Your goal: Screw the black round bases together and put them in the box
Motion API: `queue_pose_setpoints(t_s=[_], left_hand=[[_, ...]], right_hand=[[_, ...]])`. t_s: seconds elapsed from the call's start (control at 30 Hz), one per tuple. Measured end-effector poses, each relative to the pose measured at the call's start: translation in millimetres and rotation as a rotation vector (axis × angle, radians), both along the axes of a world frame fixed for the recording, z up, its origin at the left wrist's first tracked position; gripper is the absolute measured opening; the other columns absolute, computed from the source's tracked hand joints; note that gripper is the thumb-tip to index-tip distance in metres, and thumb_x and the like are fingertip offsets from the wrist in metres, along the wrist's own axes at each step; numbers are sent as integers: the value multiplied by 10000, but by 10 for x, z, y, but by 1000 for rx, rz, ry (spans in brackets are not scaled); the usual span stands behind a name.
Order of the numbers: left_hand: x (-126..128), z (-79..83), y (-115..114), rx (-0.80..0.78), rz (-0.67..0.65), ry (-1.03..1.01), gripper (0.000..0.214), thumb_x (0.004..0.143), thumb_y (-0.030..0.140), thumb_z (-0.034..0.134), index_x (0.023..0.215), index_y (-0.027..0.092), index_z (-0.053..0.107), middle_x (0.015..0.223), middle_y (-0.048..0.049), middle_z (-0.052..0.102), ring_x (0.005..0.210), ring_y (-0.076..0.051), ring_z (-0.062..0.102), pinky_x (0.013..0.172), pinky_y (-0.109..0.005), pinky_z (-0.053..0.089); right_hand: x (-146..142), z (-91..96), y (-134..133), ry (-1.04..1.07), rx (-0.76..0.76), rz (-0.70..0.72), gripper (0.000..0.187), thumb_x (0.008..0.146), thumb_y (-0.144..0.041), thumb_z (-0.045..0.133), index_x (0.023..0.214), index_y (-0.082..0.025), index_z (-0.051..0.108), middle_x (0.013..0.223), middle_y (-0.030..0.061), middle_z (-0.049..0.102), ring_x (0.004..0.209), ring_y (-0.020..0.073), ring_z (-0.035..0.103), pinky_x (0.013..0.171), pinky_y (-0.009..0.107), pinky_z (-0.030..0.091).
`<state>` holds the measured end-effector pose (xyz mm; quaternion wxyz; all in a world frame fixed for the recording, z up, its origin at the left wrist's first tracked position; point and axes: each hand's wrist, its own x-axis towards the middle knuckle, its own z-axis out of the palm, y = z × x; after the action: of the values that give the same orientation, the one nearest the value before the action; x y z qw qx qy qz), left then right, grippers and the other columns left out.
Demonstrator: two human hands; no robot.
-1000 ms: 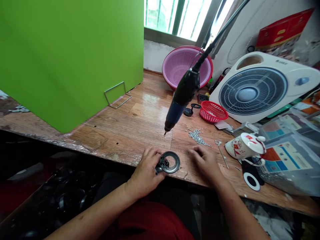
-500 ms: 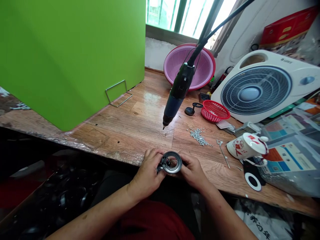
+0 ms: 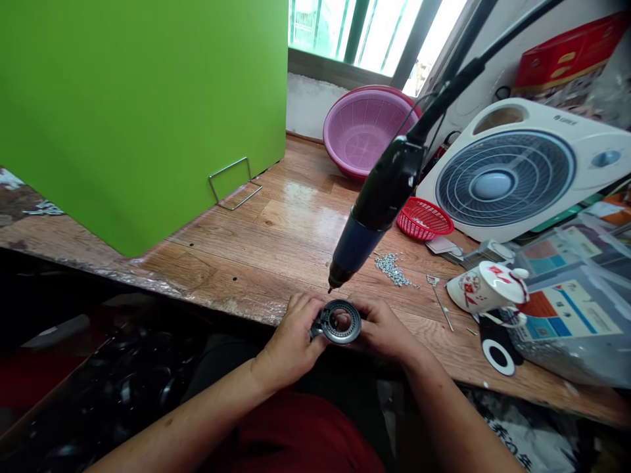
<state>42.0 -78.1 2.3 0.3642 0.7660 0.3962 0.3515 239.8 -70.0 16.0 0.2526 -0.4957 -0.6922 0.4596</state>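
Note:
A round dark metal ring part point(image 3: 340, 322) with a slotted rim rests at the near edge of the wooden bench point(image 3: 276, 243). My left hand point(image 3: 292, 341) grips its left side with fingers curled round it. On its right side my right hand point(image 3: 382, 328) pinches the rim. A hanging electric screwdriver point(image 3: 379, 197) dangles on its cable, tilted, with its bit just above the ring's far left edge. A small heap of silver screws point(image 3: 392, 268) lies on the bench beyond my right hand.
A green panel point(image 3: 142, 112) stands at the left. At the back are a pink basket point(image 3: 367, 128), a small red basket point(image 3: 424, 219) and a white box fan point(image 3: 513, 171). A white teapot point(image 3: 486, 288), a plastic bag point(image 3: 572, 302) and a black-and-white ring point(image 3: 497, 357) lie at the right.
My right hand came from the bench near the screws to the ring's right side. The hanging screwdriver swung right and nearer, its bit now just above the ring.

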Motion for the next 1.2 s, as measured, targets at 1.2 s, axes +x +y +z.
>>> queue_pose_setpoints(t_s=[1.2], left_hand=[[-169,195,-158,-995,341,-1058,260,721,268,731,914,114,650,709,-19,635,653,-123,593,754,-288,488]], right_hand=[[-936,939,-142,870,449,-185,319,736,-366,718,982,-272,539,799,8,418,685,153,481,609,324,480]])
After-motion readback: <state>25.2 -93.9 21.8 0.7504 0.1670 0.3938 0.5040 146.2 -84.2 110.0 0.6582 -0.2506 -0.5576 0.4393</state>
